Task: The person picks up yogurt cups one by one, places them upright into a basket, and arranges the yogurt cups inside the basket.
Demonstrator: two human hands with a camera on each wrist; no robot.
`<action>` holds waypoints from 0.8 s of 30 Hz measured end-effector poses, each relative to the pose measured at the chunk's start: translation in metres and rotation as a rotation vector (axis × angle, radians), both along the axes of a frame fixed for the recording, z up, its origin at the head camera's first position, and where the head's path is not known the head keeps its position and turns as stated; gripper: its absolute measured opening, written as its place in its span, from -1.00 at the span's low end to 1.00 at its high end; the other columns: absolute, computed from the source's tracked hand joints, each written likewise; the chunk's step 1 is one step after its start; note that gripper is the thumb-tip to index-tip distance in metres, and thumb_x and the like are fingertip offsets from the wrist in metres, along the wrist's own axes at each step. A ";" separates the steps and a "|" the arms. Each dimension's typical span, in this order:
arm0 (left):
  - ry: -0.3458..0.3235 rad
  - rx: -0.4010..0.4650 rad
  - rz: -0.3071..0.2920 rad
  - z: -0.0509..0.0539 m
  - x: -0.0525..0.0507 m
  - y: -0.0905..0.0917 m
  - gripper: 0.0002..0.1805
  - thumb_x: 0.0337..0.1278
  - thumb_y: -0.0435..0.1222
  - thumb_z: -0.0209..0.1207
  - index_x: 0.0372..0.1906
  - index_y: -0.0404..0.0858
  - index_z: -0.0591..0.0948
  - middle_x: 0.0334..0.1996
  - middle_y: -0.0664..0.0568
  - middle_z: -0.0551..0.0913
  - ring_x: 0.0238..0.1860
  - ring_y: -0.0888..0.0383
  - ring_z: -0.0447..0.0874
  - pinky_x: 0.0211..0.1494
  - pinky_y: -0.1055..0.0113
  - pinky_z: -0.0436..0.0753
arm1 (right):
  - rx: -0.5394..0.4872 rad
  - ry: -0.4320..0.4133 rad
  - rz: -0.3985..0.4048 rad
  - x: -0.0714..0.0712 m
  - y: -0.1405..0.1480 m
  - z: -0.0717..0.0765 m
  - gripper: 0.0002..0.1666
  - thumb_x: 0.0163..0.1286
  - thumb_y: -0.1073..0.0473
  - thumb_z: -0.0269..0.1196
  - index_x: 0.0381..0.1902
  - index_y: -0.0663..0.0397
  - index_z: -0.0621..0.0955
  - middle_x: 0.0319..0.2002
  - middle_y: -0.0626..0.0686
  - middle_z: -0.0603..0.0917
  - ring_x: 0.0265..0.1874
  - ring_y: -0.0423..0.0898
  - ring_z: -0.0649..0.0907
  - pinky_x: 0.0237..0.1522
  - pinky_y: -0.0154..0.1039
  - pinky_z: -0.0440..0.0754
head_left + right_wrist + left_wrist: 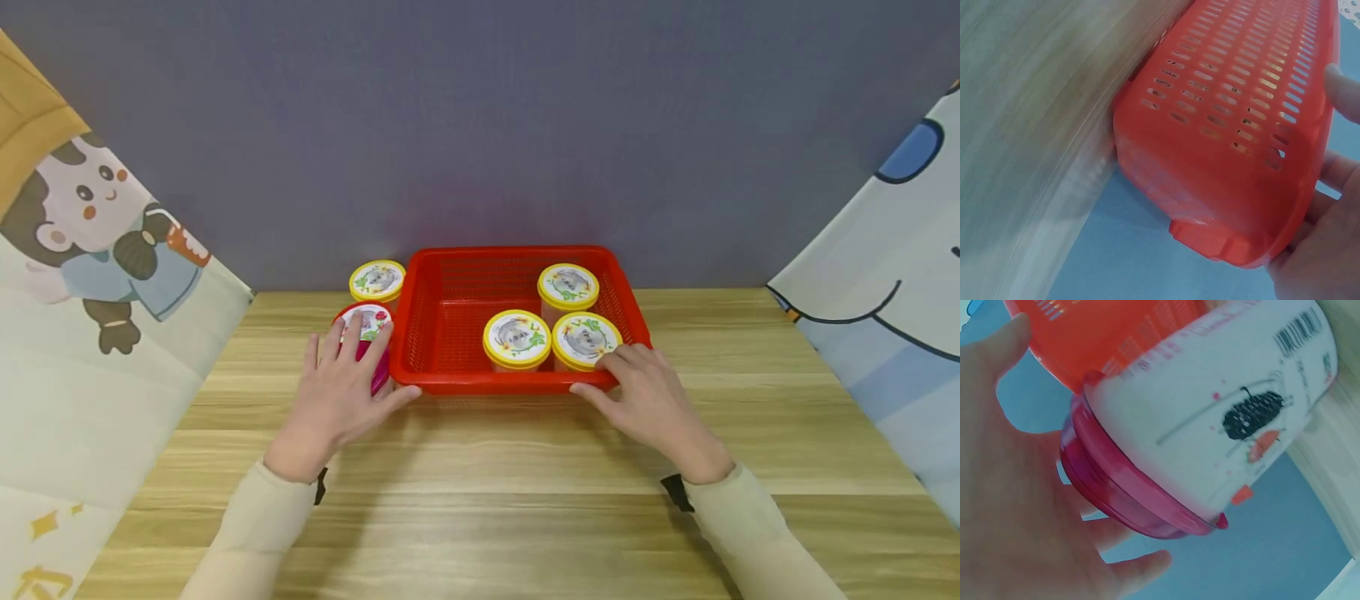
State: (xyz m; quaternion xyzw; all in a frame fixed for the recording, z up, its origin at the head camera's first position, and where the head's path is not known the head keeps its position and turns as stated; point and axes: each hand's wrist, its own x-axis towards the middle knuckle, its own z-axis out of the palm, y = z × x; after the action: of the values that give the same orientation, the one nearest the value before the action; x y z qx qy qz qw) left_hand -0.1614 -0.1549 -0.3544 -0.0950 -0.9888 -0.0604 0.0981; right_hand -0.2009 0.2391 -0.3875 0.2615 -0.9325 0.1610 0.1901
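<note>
A red plastic basket (442,377) with slotted walls stands at the middle back of the wooden table. My right hand (648,396) grips its front right corner, thumb outside and fingers over the rim. Three yellow-lidded tubs (517,337) stand upright in the basket's right part. On the left, my left hand (341,392) reaches with spread fingers over a tub with a magenta lid (1129,469) and berries printed on its white side. Just behind that magenta part shows a white lid with a red rim (367,315), partly hidden by the fingers.
Another yellow-lidded tub (377,279) stands outside the basket, at its back left corner. A grey panel (480,125) rises behind the table (480,508). Sheets with cartoon prints (112,242) hang on both sides.
</note>
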 end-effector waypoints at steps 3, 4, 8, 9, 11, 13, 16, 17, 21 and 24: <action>0.016 -0.009 0.001 0.001 0.001 -0.004 -0.03 0.16 0.31 0.18 0.53 -0.15 0.30 0.44 -0.35 0.22 0.47 -0.36 0.09 0.40 -0.32 0.14 | -0.005 0.004 -0.001 0.000 0.000 0.000 -0.50 0.16 -0.17 0.51 -0.29 0.16 0.67 -0.26 0.13 0.69 -0.19 0.11 0.59 -0.13 0.00 0.41; 0.020 -0.015 0.001 0.002 0.000 -0.005 -0.03 0.13 0.31 0.20 0.52 -0.16 0.31 0.41 -0.35 0.25 0.44 -0.35 0.14 0.36 -0.32 0.20 | -0.004 0.005 -0.001 0.000 0.000 0.000 -0.50 0.15 -0.16 0.51 -0.30 0.16 0.67 -0.26 0.13 0.69 -0.19 0.11 0.59 -0.13 0.00 0.41; 0.009 -0.034 0.015 0.003 -0.001 -0.008 -0.02 0.04 0.27 0.30 0.49 -0.17 0.35 0.32 -0.35 0.33 0.35 -0.34 0.26 0.22 -0.32 0.33 | 0.001 0.003 -0.002 0.000 0.000 0.000 -0.51 0.15 -0.16 0.51 -0.30 0.15 0.67 -0.26 0.12 0.69 -0.20 0.09 0.58 -0.14 -0.02 0.40; -0.002 -0.036 0.022 0.004 -0.001 -0.008 -0.02 0.04 0.26 0.31 0.49 -0.16 0.35 0.32 -0.35 0.34 0.34 -0.34 0.27 0.19 -0.33 0.34 | 0.002 0.001 -0.001 0.000 0.000 0.000 -0.51 0.15 -0.16 0.51 -0.29 0.15 0.67 -0.26 0.12 0.69 -0.20 0.09 0.58 -0.14 -0.02 0.40; -0.026 -0.036 0.035 0.004 -0.002 -0.010 -0.05 0.06 0.22 0.30 0.50 -0.15 0.35 0.30 -0.36 0.35 0.31 -0.34 0.29 0.15 -0.34 0.36 | 0.002 0.001 0.001 0.000 0.000 0.000 -0.50 0.16 -0.17 0.50 -0.30 0.16 0.68 -0.26 0.12 0.70 -0.21 0.09 0.58 -0.15 -0.02 0.39; -0.046 -0.030 0.043 0.003 -0.003 -0.012 -0.12 0.12 0.18 0.26 0.49 -0.14 0.35 0.28 -0.37 0.36 0.29 -0.34 0.30 0.11 -0.34 0.37 | 0.002 0.005 0.004 0.000 0.000 0.000 -0.49 0.16 -0.18 0.50 -0.30 0.16 0.68 -0.26 0.12 0.70 -0.21 0.09 0.58 -0.16 -0.02 0.38; -0.058 -0.024 0.050 0.001 -0.005 -0.015 -0.21 0.18 0.11 0.20 0.46 -0.14 0.37 0.22 -0.37 0.39 0.25 -0.34 0.31 0.07 -0.32 0.40 | 0.001 0.011 0.008 0.000 -0.001 -0.001 -0.49 0.16 -0.18 0.50 -0.30 0.16 0.68 -0.27 0.12 0.70 -0.22 0.09 0.58 -0.16 -0.02 0.38; -0.057 -0.023 0.050 0.001 -0.005 -0.015 -0.24 0.19 0.09 0.19 0.44 -0.14 0.37 0.20 -0.38 0.39 0.24 -0.33 0.32 0.05 -0.31 0.41 | 0.001 0.013 0.009 0.000 0.000 0.000 -0.49 0.16 -0.18 0.50 -0.30 0.16 0.68 -0.27 0.12 0.70 -0.22 0.09 0.58 -0.16 -0.03 0.38; -0.057 -0.024 0.053 -0.001 -0.008 -0.017 -0.29 0.17 0.06 0.17 0.40 -0.13 0.40 0.14 -0.37 0.41 0.18 -0.32 0.34 -0.02 -0.29 0.43 | 0.002 0.013 0.010 0.000 0.000 -0.001 -0.50 0.19 -0.18 0.47 -0.29 0.16 0.68 -0.27 0.11 0.70 -0.21 0.08 0.58 -0.17 -0.04 0.37; -0.073 -0.024 0.054 0.000 -0.011 -0.017 -0.29 0.15 0.06 0.18 0.38 -0.14 0.41 0.13 -0.38 0.40 0.17 -0.32 0.34 -0.04 -0.30 0.43 | 0.002 0.009 0.010 0.000 0.000 -0.001 -0.50 0.20 -0.19 0.46 -0.29 0.16 0.68 -0.26 0.11 0.70 -0.22 0.08 0.58 -0.17 -0.04 0.37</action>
State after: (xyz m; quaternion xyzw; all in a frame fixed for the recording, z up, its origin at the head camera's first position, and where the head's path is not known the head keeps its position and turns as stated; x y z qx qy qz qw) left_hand -0.1723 -0.1721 -0.3548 -0.0671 -0.9946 -0.0493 0.0625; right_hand -0.2011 0.2392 -0.3881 0.2669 -0.9306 0.1597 0.1933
